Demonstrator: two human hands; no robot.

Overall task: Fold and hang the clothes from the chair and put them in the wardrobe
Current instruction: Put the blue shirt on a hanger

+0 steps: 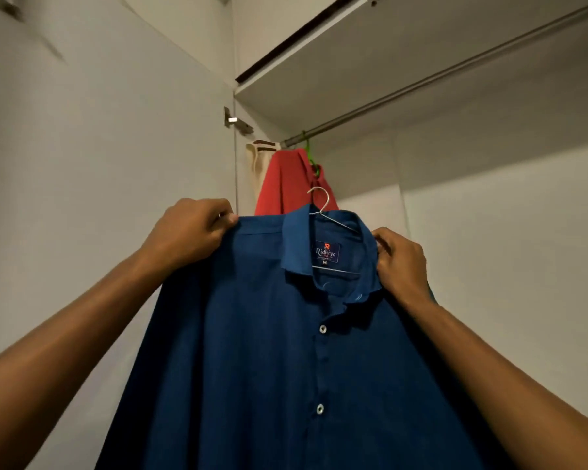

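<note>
Clothes were already partly in the white wardrobe (489,205): a red shirt (287,184) hung on a green plastic hanger (310,157) from the metal rail (438,71) at its far left end, with a cream garment with dark stripes (257,161) just beside it against the wardrobe's side wall. The dark blue button-up shirt (269,351) was next in line, held up in front of the open wardrobe, below the rail and not yet on it. It sat on a thin silver wire hanger (321,201) whose hook stood free above the collar, touching nothing.

The left hand (190,228) pinched the shirt's shoulder seam, fingers curled tight over the fabric with the thumb pressed against them. The right hand (399,259) gripped the other shoulder just beside the collar, fingers bent round the cloth; whether they also caught the hanger wire beneath could not be told.

By my reading, the blue shirt's hanging step was nearly finished: the garment was on its hanger and only the lift of the hook onto the rail remained, with bare rail to the right of the red shirt. The chair was out of view, so how many clothes were left there could not be judged.
</note>
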